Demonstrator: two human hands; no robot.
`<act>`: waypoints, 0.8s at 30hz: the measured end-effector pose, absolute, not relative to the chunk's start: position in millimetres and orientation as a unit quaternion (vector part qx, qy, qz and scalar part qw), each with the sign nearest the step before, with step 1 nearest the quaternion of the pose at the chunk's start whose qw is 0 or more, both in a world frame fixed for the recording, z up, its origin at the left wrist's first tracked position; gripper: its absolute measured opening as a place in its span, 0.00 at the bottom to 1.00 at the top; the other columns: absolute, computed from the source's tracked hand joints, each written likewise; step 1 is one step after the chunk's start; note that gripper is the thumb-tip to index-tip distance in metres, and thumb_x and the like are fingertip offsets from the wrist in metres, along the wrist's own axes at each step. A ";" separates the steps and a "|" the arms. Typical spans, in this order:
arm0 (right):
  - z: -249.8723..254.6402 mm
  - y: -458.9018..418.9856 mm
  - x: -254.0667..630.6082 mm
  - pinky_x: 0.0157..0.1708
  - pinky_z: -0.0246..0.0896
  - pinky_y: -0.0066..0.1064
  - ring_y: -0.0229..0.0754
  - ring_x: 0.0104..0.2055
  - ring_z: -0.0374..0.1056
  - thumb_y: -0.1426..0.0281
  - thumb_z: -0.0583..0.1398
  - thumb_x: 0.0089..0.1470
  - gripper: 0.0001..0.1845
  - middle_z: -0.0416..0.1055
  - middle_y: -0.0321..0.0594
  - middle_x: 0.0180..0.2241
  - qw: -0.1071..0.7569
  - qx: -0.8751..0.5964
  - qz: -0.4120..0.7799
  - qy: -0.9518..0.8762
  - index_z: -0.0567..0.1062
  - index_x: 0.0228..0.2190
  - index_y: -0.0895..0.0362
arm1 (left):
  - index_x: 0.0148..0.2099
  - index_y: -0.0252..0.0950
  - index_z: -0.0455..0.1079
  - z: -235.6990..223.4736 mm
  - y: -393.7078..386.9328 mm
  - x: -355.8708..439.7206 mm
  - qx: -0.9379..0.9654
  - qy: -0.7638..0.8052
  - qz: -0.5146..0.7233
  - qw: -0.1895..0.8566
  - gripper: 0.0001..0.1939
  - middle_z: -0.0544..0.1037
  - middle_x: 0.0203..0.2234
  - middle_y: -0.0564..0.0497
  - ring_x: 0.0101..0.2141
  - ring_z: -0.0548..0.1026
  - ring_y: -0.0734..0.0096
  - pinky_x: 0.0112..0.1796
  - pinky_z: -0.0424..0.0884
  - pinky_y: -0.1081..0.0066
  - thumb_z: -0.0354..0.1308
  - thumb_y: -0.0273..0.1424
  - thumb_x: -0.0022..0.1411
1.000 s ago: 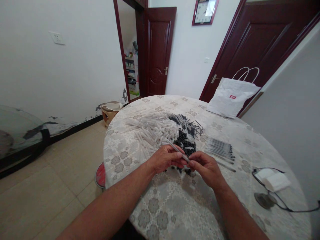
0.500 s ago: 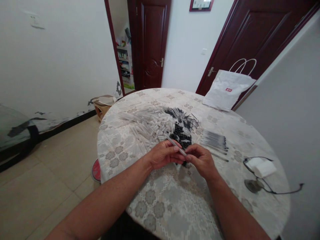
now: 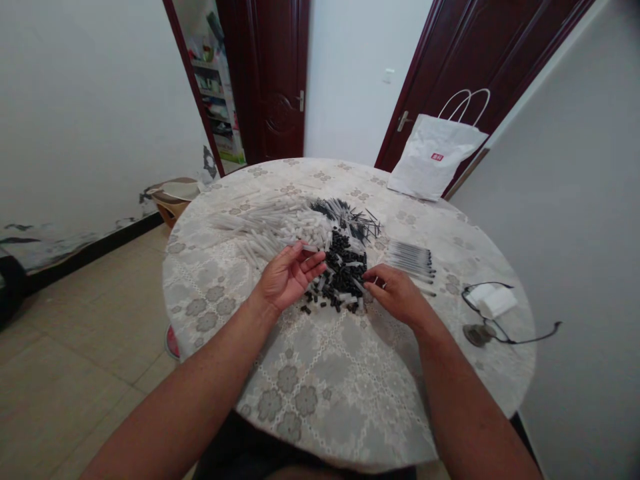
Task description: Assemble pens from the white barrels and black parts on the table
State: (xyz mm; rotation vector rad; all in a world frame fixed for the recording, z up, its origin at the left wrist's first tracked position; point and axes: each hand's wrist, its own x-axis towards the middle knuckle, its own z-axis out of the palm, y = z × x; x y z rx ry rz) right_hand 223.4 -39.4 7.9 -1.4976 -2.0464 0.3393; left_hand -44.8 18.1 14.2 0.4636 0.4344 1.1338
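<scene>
Palm turned up, my left hand [image 3: 291, 279] is over the near left side of the piles. A pale plastic pen barrel [image 3: 311, 249] shows between its thumb and fingers, mostly hidden by the hand. My right hand [image 3: 395, 290] is at the right edge of a heap of small black plugs [image 3: 345, 257]. Its thumb and forefinger are bent toward each other; whatever is between the tips is too small to make out. Behind my left hand lies a large pile of pale tubes [image 3: 265, 223]. Thin dark refills [image 3: 367, 225] are heaped beyond the plugs.
Right of the heaps, a row of assembled pens [image 3: 410, 259] lies side by side. Eyeglasses [image 3: 500, 333] and a white roll [image 3: 493, 300] rest farther right. A white paper bag [image 3: 435, 157] stands at the back of the round, cloth-covered table [image 3: 320, 393].
My hands have moved apart; earlier both were on the pale barrel. My right hand has come to the black plugs and my left has drawn off leftward. The view has shifted.
</scene>
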 end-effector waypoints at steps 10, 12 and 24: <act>-11.1 -37.7 199.9 0.47 0.64 0.34 0.47 0.47 0.71 0.72 0.60 0.61 0.12 0.73 0.46 0.44 0.198 -0.565 0.088 -0.796 0.78 0.46 0.56 | 0.41 0.34 0.70 11.6 16.7 -39.7 0.236 0.215 0.534 0.783 0.03 0.83 0.35 0.47 0.38 0.84 0.61 0.45 0.81 0.58 0.62 0.27 0.67; -12.9 -36.9 197.6 0.47 0.63 0.34 0.47 0.48 0.70 0.72 0.60 0.61 0.11 0.73 0.46 0.44 0.188 -0.574 0.084 -0.793 0.78 0.46 0.55 | 0.42 0.34 0.69 11.3 15.6 -38.7 0.241 0.216 0.532 0.783 0.04 0.83 0.35 0.48 0.39 0.84 0.60 0.45 0.81 0.57 0.62 0.26 0.66; -8.2 -36.8 194.6 0.43 0.62 0.35 0.45 0.41 0.68 0.69 0.59 0.62 0.05 0.72 0.41 0.37 0.331 -0.543 0.124 -0.762 0.75 0.39 0.54 | 0.43 0.35 0.70 6.8 13.4 -36.7 0.286 0.221 0.509 0.781 0.10 0.83 0.38 0.48 0.40 0.84 0.59 0.43 0.81 0.57 0.67 0.29 0.62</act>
